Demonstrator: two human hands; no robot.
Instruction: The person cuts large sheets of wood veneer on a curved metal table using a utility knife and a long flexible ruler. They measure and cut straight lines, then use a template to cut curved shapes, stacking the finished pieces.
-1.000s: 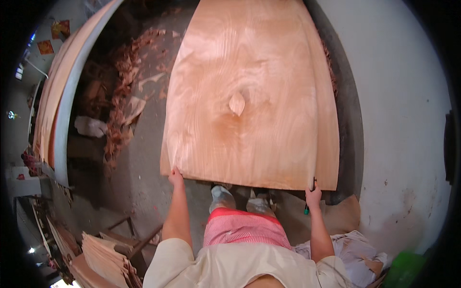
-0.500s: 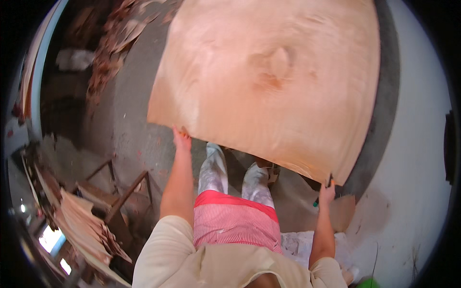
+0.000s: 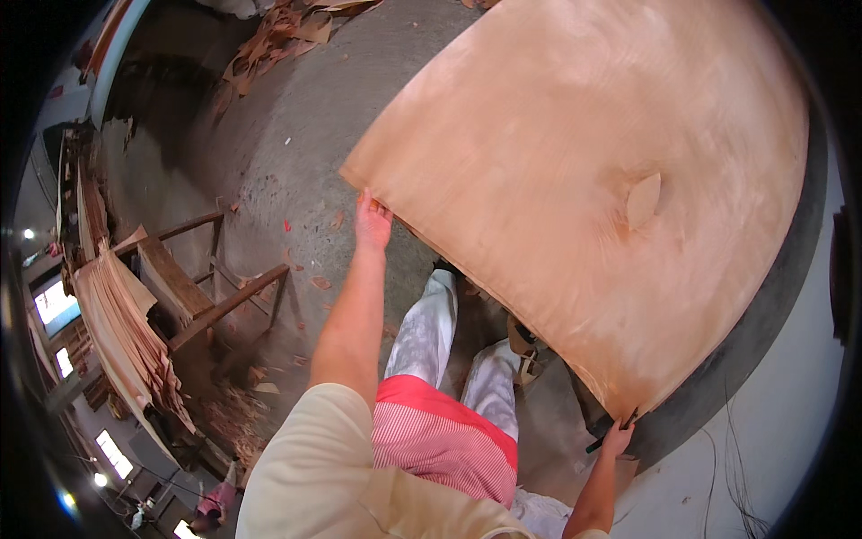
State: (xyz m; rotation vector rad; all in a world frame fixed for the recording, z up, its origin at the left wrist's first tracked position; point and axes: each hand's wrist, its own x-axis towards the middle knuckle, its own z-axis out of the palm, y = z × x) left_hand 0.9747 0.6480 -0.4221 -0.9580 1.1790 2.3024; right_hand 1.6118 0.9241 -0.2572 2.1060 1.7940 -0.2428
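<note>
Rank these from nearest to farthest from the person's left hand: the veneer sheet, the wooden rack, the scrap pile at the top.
1. veneer sheet: the left hand grips its near edge.
2. wooden rack: on the hand's left, lower down.
3. scrap pile: far off, at the picture's top.

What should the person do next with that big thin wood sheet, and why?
Probably step forward and keep the wood sheet lifted level. The left hand grips one near corner and the right hand the other, so the wide, thin sheet hangs unsupported ahead, above the gritty floor, where a sagging edge could drag or crack.
</note>
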